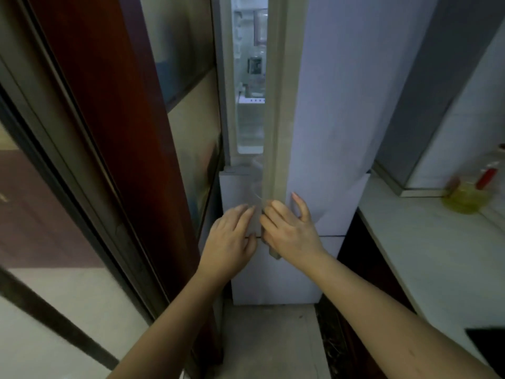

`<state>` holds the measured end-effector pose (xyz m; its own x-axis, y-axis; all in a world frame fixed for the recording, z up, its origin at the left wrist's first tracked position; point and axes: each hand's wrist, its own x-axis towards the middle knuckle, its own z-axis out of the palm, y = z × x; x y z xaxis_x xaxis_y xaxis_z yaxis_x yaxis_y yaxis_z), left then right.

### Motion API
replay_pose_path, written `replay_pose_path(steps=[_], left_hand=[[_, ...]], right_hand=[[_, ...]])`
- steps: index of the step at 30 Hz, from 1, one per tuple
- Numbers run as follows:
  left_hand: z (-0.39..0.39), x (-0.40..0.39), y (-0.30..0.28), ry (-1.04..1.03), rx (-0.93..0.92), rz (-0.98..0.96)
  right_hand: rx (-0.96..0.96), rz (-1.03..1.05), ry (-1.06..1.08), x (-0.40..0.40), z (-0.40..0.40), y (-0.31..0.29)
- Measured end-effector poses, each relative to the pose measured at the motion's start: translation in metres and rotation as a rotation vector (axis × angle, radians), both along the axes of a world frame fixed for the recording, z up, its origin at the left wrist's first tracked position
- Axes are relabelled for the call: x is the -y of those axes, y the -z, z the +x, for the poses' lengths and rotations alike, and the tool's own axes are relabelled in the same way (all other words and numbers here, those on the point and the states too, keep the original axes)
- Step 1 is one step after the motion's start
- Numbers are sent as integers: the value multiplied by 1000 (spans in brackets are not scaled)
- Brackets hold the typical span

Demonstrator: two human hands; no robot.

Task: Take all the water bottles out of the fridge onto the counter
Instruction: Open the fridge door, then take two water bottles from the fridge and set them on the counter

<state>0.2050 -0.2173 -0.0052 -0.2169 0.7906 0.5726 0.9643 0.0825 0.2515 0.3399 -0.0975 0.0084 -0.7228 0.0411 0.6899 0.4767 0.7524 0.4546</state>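
While the fridge [322, 127] stands with its upper door [276, 110] pulled slightly ajar, both bare arms are stretched forward and down toward the door's lower edge. The right hand [291, 228] is curled around that edge, thumb on the near side, index finger raised against the white front, the other fingers hidden behind the door. The left hand [232, 236] is laid flat on the panel below, just beside the right hand, fingers together and extended, gripping nothing. Through the narrow gap, pale shelves and what appears to be a clear container [259, 28] are seen, but no water bottle can be made out with certainty; the view is blurred. A dark label or tag [255, 65] is visible inside, though its writing cannot be read. To the right, a pale counter [426, 242] is seen, with a yellowish bottle [464, 198] and a red-marked object [489, 173] resting near its back edge. A dark wooden frame [114, 132] is seen to the left
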Motion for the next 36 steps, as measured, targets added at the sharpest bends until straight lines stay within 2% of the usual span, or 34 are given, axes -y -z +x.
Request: replay_pose_path(steps=[5, 12, 15, 18, 20, 22, 24, 28, 31, 36], left_hand=[[35, 1, -6, 92, -110, -52], [97, -15, -11, 110, -65, -102], [116, -24, -21, 151, -99, -75], [130, -33, -31, 140, -134, -55], [137, -37, -34, 124, -149, -60], [143, -40, -34, 110, -152, -61], [146, -41, -32, 80, -161, -59], [145, -37, -26, -30, -190, -43], [147, -36, -20, -13, -197, -83], [153, -44, -23, -10, -184, -108]], right_hand=[[-154, 24, -18, 7, 73, 9], [-178, -5, -21, -3, 168, 12], [-191, -10, 2, -7, 204, 9], [-301, -49, 35, -3, 231, 4], [-376, -84, -38, 3, 238, -2], [-328, -155, -164, 9, 233, -11], [-213, -282, -190, 6, 217, -24], [17, -499, 162, -13, 181, -40], [83, -462, 382, -23, 180, -37], [5, -435, 395, -37, 203, -30]])
